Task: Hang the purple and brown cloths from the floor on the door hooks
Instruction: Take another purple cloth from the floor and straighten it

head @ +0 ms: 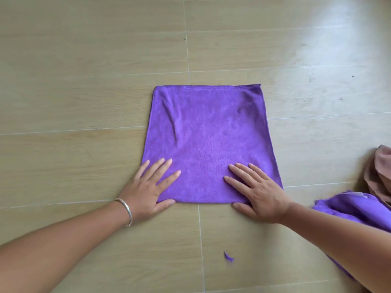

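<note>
both flat hands on purple cloth

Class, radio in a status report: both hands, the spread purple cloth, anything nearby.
Left hand, right hand: open, flat on purple cloth. Cloth spread on floor. Brown cloth bunched right, apart.

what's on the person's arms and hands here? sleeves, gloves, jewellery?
Both forearms are bare as far as the view shows: no sleeves, no gloves. The left hand has a thin silver-coloured bangle at the wrist. The right hand and its wrist carry nothing. No rings or watch are visible on either.
</note>
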